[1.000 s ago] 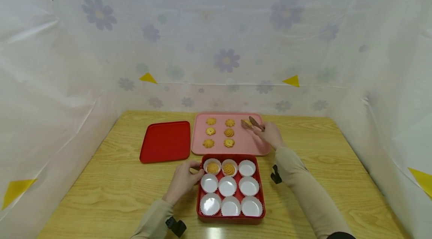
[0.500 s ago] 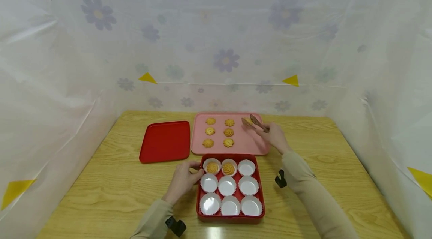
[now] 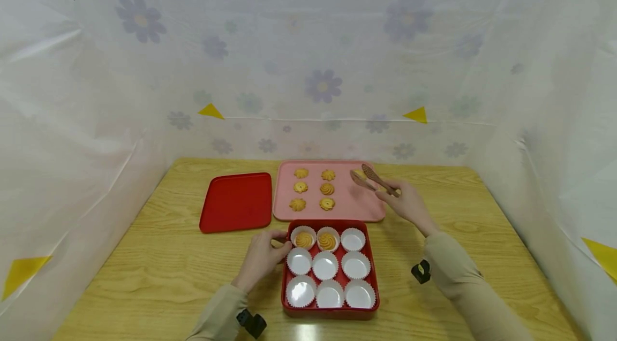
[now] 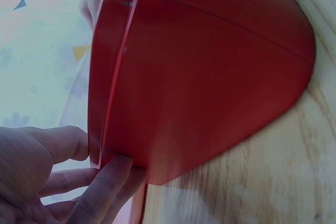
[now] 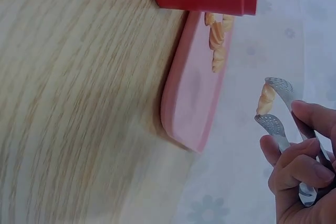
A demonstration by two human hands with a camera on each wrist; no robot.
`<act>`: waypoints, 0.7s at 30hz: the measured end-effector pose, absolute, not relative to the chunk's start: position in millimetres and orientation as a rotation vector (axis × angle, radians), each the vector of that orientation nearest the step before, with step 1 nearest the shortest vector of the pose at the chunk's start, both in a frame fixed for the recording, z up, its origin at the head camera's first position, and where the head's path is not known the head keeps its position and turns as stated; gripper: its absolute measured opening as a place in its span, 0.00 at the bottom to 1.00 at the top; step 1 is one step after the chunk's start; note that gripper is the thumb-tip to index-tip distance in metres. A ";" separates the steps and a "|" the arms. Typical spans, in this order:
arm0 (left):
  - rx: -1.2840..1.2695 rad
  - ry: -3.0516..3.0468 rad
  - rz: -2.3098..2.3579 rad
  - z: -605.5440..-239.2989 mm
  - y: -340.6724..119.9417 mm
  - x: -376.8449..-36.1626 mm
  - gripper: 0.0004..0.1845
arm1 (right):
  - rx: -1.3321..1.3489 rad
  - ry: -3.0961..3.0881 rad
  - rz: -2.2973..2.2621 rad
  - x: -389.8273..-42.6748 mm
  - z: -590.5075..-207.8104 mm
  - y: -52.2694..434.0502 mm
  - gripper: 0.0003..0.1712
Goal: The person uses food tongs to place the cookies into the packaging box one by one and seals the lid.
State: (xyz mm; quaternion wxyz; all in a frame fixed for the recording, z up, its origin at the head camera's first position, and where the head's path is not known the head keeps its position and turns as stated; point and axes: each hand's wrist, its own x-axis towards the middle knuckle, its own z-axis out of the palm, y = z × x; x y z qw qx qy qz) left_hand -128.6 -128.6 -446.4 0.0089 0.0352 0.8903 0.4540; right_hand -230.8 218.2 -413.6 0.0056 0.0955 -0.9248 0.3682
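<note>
A cookie (image 5: 265, 98) is pinched between the tips of the tongs (image 3: 375, 180), which are gripped by the right hand (image 3: 409, 203) with fingers (image 5: 302, 169) curled round the handles. It's held up off the far right corner of the pink tray (image 3: 356, 207), where six more cookies (image 3: 326, 189) are laid out. The left hand (image 3: 262, 255) is resting against the left wall of the red box (image 3: 330, 311), fingers only loosely bent against it, nothing actually gripped.

What could go wrong: the cookie looks to be caught only by its edges, so it could probably be dropped onto the desk (image 3: 168, 266) if the squeeze is eased, or cracked if it's squeezed too hard. The paper cups (image 3: 353, 240) look light, so one could likely be knocked askew if it's clipped by the tongs.

In the head view the cookie is mostly hidden behind the tong tips, and it's hard to tell how high it's been lifted. The left wrist view is filled by the box wall, so its contents are hidden there. The red lid (image 3: 236, 202) is lying flat, left of the tray.
</note>
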 end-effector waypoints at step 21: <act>0.097 2.764 1.423 -445.7 -127.6 -127.2 0.14 | 0.626 -2.879 1.164 -198.6 -389.8 257.4 0.21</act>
